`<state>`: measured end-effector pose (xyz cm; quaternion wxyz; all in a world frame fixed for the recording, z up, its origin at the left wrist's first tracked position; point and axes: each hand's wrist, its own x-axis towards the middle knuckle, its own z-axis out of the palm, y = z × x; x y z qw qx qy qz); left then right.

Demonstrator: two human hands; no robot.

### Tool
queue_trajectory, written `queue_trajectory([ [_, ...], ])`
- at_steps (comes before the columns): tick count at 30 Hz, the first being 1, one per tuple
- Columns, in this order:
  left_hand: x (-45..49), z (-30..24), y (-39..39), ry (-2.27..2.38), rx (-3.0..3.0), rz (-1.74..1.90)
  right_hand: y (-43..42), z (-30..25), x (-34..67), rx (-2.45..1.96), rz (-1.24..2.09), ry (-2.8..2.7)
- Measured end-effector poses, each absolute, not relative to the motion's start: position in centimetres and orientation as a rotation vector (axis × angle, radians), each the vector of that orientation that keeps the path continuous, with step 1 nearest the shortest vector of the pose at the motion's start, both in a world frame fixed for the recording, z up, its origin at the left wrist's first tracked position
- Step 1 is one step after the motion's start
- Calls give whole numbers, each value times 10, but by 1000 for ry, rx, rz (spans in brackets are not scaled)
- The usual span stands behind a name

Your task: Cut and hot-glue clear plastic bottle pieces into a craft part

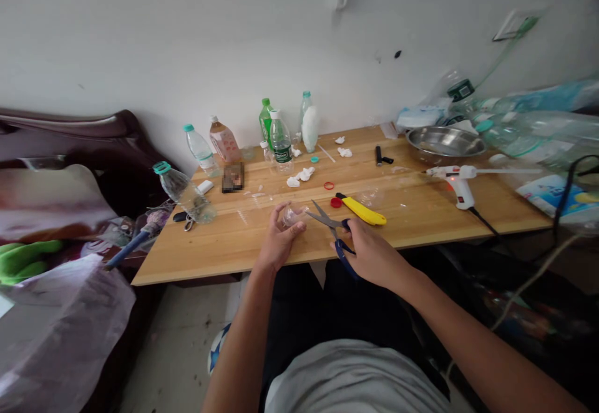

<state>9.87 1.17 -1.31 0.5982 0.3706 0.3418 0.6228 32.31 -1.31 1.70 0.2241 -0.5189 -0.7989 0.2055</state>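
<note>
In my left hand (279, 239) is a clear plastic piece (294, 214), rounded like a cut part of a bottle, held above the front of the table. My right hand (373, 251) grips blue-handled scissors (326, 218). The blades are apart, and their tips point toward the plastic piece; whether they touch it I cannot tell. Just beyond my right hand lie a yellow utility knife (362, 209) and a red bottle cap (336, 202). A red ring (329, 185) rests a little farther back.
A white glue gun (456, 182) with a lit red light and a steel bowl (444, 145) occupy the right side. Several bottles stand at the back, including a labelled clear bottle (281, 145). Crumpled tissue (302, 176) and a black lighter (379, 155) lie on the wooden table (187, 263).
</note>
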Motion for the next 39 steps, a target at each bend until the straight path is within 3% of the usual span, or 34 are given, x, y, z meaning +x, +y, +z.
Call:
queue_trajectory([
  [39,97,-11,14,805,825,1472,-9,22,316,-1571,657,-2184],
])
